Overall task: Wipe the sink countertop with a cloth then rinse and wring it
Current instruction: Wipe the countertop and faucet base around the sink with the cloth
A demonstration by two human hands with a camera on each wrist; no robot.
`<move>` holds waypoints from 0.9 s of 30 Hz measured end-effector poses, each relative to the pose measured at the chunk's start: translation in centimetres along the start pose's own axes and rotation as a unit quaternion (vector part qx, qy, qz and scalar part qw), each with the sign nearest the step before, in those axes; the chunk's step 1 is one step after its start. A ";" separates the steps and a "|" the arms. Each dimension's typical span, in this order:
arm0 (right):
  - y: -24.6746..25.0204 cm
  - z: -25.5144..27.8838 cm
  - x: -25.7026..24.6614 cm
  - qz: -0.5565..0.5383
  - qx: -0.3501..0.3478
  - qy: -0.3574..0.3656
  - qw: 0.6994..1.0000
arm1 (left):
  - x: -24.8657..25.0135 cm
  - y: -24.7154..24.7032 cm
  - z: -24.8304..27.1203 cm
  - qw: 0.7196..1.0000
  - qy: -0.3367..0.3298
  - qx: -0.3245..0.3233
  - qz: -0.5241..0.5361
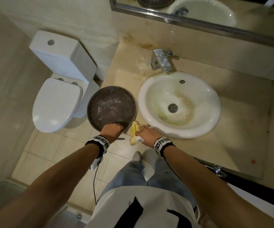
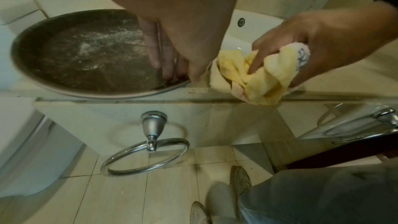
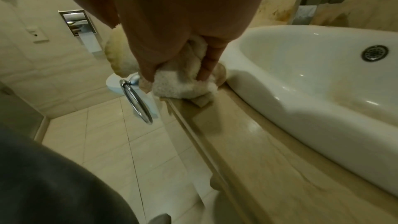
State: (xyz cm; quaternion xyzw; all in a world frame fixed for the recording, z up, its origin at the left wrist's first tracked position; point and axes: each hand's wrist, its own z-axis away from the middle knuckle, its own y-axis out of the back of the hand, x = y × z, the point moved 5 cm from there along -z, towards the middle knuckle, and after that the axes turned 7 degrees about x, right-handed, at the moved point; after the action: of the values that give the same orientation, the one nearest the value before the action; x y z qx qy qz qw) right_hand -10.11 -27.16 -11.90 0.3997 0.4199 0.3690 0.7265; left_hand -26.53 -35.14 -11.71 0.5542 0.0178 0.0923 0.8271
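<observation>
A crumpled yellow cloth [image 1: 135,131] [image 2: 264,77] [image 3: 183,83] lies on the front edge of the beige countertop [image 1: 231,145] [image 3: 258,142], between a dark round tray [image 1: 111,104] [image 2: 86,48] and the white sink [image 1: 179,104] [image 3: 301,74]. My right hand [image 1: 147,134] [image 2: 290,40] [image 3: 172,31] grips the cloth, fingers curled into it, and presses it down at the counter's lip. My left hand [image 1: 112,130] [image 2: 183,64] holds the tray's near rim, fingers inside and thumb outside. The tray overhangs the counter's left end.
A square chrome faucet [image 1: 161,60] stands behind the sink, with stains on the counter beside it. A white toilet [image 1: 58,96] is to the left. A chrome towel ring [image 2: 146,154] [image 3: 137,103] hangs under the counter front. A mirror [image 1: 199,14] is above.
</observation>
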 end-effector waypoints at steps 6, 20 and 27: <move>-1.8 5.0 3.3 -0.015 0.007 -0.056 0.998 | 1.0 0.0 -0.6 1.000 -0.005 0.010 -0.024; -2.4 14.0 9.6 -0.046 0.083 -0.198 0.976 | 4.8 2.6 -3.4 0.998 0.025 -0.019 -0.060; -3.1 19.6 14.2 -0.079 0.088 -0.268 0.956 | 12.0 5.8 -5.5 0.992 -0.067 0.037 -0.100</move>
State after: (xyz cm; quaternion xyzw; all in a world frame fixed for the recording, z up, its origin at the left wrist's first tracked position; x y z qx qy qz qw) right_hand 13.62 -21.33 -12.69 0.5118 0.2714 0.1512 0.8009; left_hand -16.28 -25.86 -7.59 0.5844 0.0209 -0.0289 0.8107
